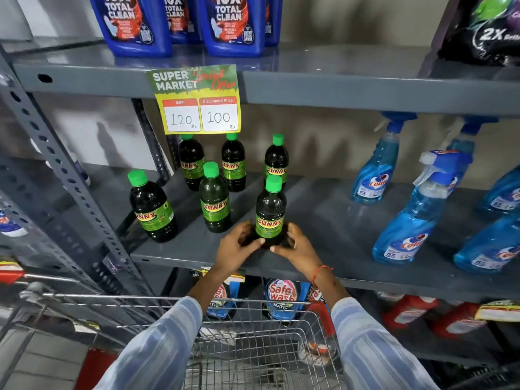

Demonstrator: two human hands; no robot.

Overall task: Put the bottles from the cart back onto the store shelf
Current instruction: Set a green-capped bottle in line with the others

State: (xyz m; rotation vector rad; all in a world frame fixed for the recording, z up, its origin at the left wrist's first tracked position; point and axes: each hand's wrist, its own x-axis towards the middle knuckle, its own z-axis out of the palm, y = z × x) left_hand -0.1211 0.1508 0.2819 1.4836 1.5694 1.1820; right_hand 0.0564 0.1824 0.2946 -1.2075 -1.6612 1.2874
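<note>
A dark Sunny bottle with a green cap stands upright near the front of the grey middle shelf. My left hand and my right hand both wrap around its base. Several more Sunny bottles stand on the same shelf behind and to the left, one nearest the left upright. The wire cart is below my forearms; I see no Sunny bottle in the part of its basket that shows.
Blue Colin spray bottles fill the shelf's right side. Blue Total Clean jugs stand on the shelf above, with a price sign hanging from its edge. Safewash pouches and red bottles sit on the lower shelf.
</note>
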